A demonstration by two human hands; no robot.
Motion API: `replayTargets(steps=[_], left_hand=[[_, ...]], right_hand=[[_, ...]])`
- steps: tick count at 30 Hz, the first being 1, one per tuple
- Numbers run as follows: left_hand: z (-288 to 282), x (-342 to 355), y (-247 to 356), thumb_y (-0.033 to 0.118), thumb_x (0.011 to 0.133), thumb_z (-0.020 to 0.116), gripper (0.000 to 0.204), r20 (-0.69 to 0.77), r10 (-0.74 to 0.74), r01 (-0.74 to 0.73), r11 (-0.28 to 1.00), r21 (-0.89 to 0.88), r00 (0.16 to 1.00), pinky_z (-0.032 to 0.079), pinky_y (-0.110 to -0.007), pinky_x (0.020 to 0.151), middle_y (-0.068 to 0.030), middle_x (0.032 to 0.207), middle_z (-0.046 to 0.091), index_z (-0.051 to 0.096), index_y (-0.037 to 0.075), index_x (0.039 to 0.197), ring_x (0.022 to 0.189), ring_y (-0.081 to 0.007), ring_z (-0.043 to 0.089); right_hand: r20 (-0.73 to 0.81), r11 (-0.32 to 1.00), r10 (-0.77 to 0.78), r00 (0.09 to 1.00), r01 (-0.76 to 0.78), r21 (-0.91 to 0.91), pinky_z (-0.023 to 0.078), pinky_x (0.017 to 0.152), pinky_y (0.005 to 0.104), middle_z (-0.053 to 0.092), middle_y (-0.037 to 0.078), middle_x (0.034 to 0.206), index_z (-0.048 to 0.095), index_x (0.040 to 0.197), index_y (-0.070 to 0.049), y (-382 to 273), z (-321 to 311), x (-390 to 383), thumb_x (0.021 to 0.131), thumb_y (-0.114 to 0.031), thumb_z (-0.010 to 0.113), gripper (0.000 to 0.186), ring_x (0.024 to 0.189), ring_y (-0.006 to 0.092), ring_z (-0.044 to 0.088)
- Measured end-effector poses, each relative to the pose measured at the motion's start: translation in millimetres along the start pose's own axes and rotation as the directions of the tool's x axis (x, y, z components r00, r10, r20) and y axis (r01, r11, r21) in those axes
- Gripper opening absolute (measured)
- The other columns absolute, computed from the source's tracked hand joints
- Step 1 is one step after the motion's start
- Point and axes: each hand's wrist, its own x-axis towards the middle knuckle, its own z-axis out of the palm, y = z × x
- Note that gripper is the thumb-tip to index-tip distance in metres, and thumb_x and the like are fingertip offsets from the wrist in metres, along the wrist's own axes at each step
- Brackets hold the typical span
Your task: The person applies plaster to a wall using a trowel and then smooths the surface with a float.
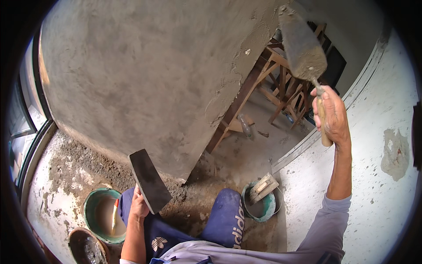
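Note:
My right hand (332, 115) is raised at the upper right, closed round the wooden handle of a pointed trowel (303, 46). The blade, smeared with grey mortar, points up beside the edge of a grey plastered wall (145, 83). Low at centre left, my left hand (140, 206) grips a dark rectangular plastering float (150, 181) by its back. Its flat face is turned up and to the right, in front of the wall's lower part. Rough wet mortar runs along the wall's right edge. The left fingers are partly hidden by the float.
At lower left stand a green bucket (90, 226) of murky water with a brush (115, 216) and a brown bucket (72, 235). A smaller bucket (273, 202) by my knee holds a wooden float (263, 188). Wooden trestles (281, 86) and a plastic bottle (244, 125) are beyond the wall edge.

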Motion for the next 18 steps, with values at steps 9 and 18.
replayTargets(steps=[9, 18], left_hand=[[8.9, -2.2, -0.5, 0.001, 0.087, 0.068, 0.065, 0.021, 0.015, -0.014, 1.000, -0.027, 1.000, 0.055, -0.038, 0.096, -0.0094, 0.129, 0.061, 0.040, 0.007, 0.145, 0.113, -0.0232, 0.065], [2.3, -2.5, 0.8, 0.004, 0.086, 0.070, 0.064, 0.018, -0.008, 0.008, 1.000, -0.022, 1.000, 0.055, -0.038, 0.095, -0.0100, 0.127, 0.062, 0.043, 0.007, 0.144, 0.112, -0.0236, 0.066]], right_hand=[[0.435, 0.995, 0.016, 0.900, 0.027, -0.092, 0.040, 0.042, 0.0246, 0.054, 0.000, 0.068, 0.056, 0.108, -0.002, 45.8, 59.0, -23.8, 0.107, -0.039, 0.038, 0.041, 0.047, 0.0071, 0.047], [0.129, 0.858, -0.183, 0.975, 0.223, -0.463, 0.046, 0.057, 0.0418, 0.058, 0.017, 0.068, 0.055, 0.100, -0.001, 2.2, 18.1, 14.8, 0.103, -0.024, 0.048, 0.024, 0.058, 0.0277, 0.058]])
